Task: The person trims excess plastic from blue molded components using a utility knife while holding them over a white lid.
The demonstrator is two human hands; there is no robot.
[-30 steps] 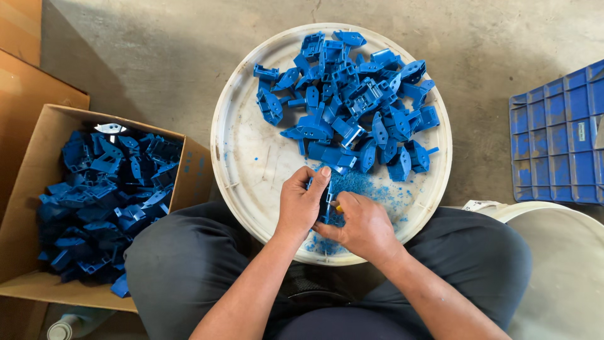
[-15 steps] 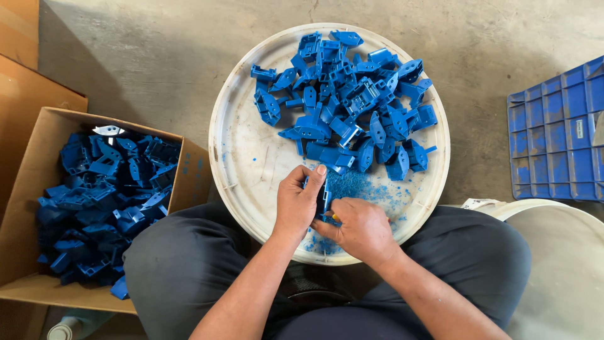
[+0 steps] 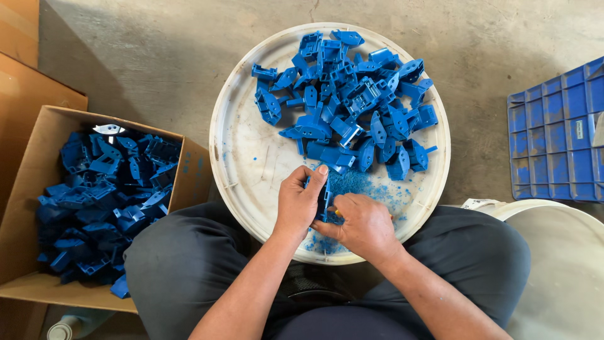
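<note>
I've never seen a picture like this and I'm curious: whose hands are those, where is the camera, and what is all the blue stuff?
The camera sits on a person's head and looks straight down, so you see that person's own arms and lap. The left hand holds a small blue plastic part in its grip. The right hand presses against the same part; it seems to hold a small tool, mostly hidden. Both hands work over a big round white tray. On it lie a pile of blue parts and blue crumbs. To the person's left a cardboard box holds more blue parts. To the right lies a blue crate.
</note>
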